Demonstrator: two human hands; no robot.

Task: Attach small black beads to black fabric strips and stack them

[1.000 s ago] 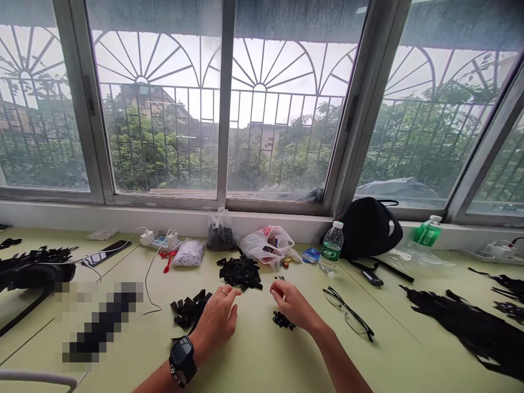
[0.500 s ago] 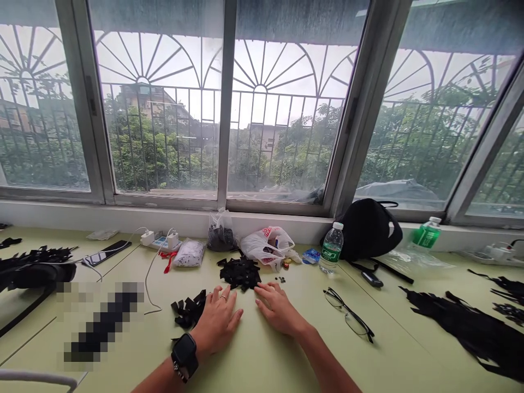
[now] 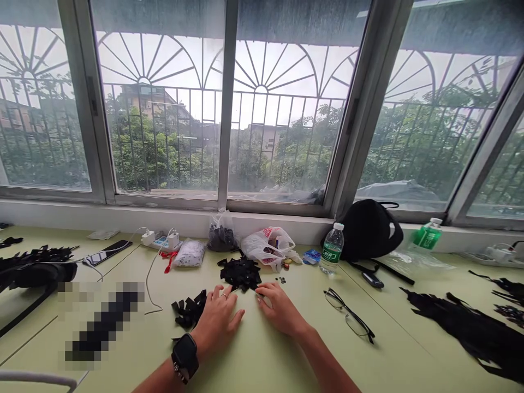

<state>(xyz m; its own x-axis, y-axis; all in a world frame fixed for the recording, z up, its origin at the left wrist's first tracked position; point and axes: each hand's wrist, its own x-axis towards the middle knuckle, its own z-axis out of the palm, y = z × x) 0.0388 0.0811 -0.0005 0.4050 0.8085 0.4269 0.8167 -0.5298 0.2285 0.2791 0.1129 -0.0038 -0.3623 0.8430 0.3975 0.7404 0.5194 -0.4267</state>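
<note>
My left hand [image 3: 218,316], with a black smartwatch [image 3: 185,356] on its wrist, rests palm down on the pale green table [image 3: 262,349]. Its fingertips are close to a heap of black fabric pieces [image 3: 240,274]. My right hand [image 3: 280,309] lies flat beside it, its fingertips at the heap's right edge. Neither hand holds anything that I can see. A smaller bunch of black strips [image 3: 188,310] sits just left of my left hand. A few tiny dark bits [image 3: 280,279] lie above my right hand.
Glasses [image 3: 349,315] lie to the right. Along the sill stand a clear bag of dark pieces [image 3: 221,233], a white plastic bag [image 3: 267,246], a water bottle [image 3: 332,249] and a black bag [image 3: 369,229]. Black fringed material [image 3: 466,333] spreads at right; a pixelated object [image 3: 102,322] lies at left.
My right hand has gone from a raised pinch to lying flat, and my left hand has flattened too. The small heap of black beads seen earlier near my right hand no longer shows.
</note>
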